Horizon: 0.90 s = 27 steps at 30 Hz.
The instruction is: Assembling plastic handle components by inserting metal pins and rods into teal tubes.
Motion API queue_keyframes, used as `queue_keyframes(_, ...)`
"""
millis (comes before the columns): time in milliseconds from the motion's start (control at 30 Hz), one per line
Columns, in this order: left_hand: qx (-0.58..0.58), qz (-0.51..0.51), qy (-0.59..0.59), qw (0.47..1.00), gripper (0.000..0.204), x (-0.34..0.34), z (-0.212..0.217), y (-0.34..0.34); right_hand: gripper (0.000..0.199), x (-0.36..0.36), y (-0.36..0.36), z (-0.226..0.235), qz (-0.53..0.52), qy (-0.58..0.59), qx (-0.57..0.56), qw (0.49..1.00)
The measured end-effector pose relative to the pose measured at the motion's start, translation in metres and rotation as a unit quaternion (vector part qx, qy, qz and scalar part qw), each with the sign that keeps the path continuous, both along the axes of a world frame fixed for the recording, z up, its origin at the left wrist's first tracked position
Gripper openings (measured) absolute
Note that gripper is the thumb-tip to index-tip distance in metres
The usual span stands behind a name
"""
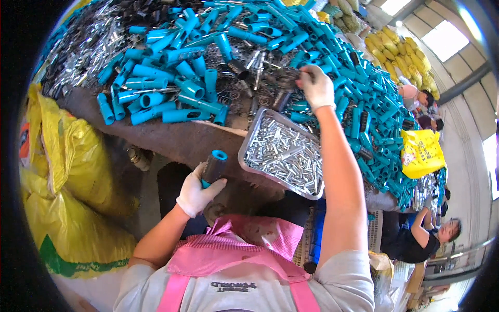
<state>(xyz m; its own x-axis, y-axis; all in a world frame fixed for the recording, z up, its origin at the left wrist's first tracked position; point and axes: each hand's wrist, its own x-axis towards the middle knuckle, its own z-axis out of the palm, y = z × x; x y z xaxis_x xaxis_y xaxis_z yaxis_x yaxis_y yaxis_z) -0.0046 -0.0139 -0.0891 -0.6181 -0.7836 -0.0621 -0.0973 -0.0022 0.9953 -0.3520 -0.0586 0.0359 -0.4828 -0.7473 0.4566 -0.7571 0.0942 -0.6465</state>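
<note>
My left hand [196,193], in a white glove, is wrapped around a short tube [214,166] with a black ribbed body and a teal end, held upright off the table's near edge. Also gloved, my right hand [317,89] reaches over the pile with thumb and fingers pinched together. What sits between those fingertips is too small and blurred to name. Beneath them lie dark coiled springs [283,80] and loose metal parts. Below my right wrist stands a clear plastic tray [281,183] filled with small silver metal pins [283,151].
Teal tubes [171,83] are heaped across the table [156,132], with shiny metal parts [88,52] at far left. Yellow sacks [73,208] stand left. A yellow bag [421,153] rests on the right side of the heap. A co-worker [423,236] sits at right; others are farther back.
</note>
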Motion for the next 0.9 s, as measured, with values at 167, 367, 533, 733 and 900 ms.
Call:
queue_keyframes(167,0.035,-0.013,0.015,0.999,0.049,-0.004,0.008,0.0,0.023,-0.019,0.015,0.008,0.019,-0.157,-0.005,0.987)
queue_keyframes(367,-0.128,0.048,-0.022,0.99,0.051,-0.002,0.004,0.014,0.024,0.02,0.002,0.02,0.024,0.071,0.08,0.994)
queue_keyframes(533,-0.002,-0.029,-0.022,0.999,0.054,-0.009,0.011,0.019,0.023,-0.024,-0.013,0.013,0.087,-0.006,0.059,0.994)
queue_keyframes(733,-0.057,0.03,-0.01,0.998,0.055,-0.009,0.0,0.013,0.022,-0.031,-0.037,0.004,0.026,0.193,0.039,0.98)
queue_keyframes(900,0.039,0.048,-0.033,0.998,0.048,0.0,0.021,0.008,0.021,-0.021,-0.036,0.002,0.075,-0.03,-0.018,0.997)
